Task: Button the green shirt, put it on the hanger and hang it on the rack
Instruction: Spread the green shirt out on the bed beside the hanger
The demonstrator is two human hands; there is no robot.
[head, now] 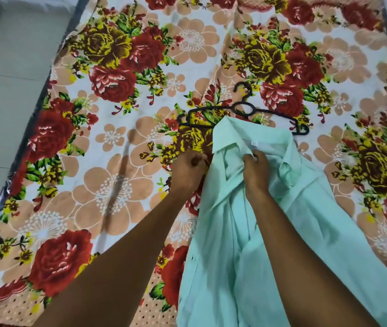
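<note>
A person leans over a bed spread with a floral sheet [107, 190], both bare forearms reaching forward from the bottom of the view. The pale green shirt [305, 232] lies crumpled on the sheet, running from the near edge up toward the middle, its collar [225, 135] turned outward at the far end and a small white label showing inside the neck. The right hand [256, 172] is closed on a fold of the shirt just below the collar, fingers curled into the cloth. The left hand [189, 171] sits just beside the shirt's left edge, fingers bunched and pinched together near the front placket; whether it actually has cloth or a button between the fingertips cannot be told from here. A black plastic hanger [244, 109] lies flat on the sheet just beyond the collar, its hook pointing away from the person; the shirt's collar overlaps the hanger's lower bar. To the left of the bed, pale floor tiles [10, 90] run alongside the mattress edge.
</note>
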